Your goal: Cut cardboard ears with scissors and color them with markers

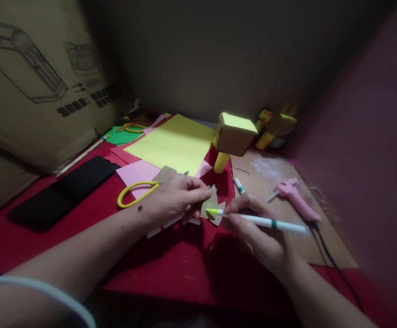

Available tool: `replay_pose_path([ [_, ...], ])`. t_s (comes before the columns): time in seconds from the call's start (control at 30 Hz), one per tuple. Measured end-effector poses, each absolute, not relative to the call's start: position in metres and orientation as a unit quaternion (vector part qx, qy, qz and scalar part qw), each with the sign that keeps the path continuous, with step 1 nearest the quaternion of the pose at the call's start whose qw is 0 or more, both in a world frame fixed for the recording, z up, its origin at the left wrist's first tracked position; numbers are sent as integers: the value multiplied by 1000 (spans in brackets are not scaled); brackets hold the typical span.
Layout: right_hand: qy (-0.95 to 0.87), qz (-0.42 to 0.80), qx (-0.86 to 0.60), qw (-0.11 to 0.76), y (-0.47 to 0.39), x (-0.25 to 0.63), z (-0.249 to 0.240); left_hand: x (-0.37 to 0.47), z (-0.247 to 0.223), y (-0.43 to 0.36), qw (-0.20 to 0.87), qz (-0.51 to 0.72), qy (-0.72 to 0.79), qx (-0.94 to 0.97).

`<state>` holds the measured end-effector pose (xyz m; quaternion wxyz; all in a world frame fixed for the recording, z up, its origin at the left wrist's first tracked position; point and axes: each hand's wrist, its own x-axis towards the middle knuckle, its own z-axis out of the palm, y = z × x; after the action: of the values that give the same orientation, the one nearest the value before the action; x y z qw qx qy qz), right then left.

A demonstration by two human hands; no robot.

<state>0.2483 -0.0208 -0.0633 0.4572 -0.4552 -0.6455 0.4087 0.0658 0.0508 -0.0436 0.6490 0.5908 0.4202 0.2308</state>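
Observation:
My left hand (181,196) pinches a small tan cardboard piece (212,200) between thumb and fingers, above the red cloth. My right hand (260,228) holds a white marker (258,221) with a dark green band. Its yellow-green tip meets the lower part of the cardboard piece. A green-yellow mark shows around the tip. The white marker cap (238,185) with a green band lies just behind my right hand. Yellow-handled scissors (125,195) lie by my left wrist, their blades mostly hidden behind the hand.
A black phone-like slab (65,191) lies at left. Yellow paper (178,143) tops other coloured sheets. Behind stand a yellow-and-cardboard figure (236,134) and a smaller one (277,127). A pink glue gun (297,199) with its cable rests on cardboard (331,241) at right.

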Motion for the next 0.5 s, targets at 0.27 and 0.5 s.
replay_pose_path([
  [0.27, -682, 387, -451, 427, -22, 246, -56, 65, -48, 51, 649, 244, 403, 597],
  [0.5, -642, 397, -448, 480, -22, 248, -63, 63, -48, 50, 651, 245, 398, 598],
])
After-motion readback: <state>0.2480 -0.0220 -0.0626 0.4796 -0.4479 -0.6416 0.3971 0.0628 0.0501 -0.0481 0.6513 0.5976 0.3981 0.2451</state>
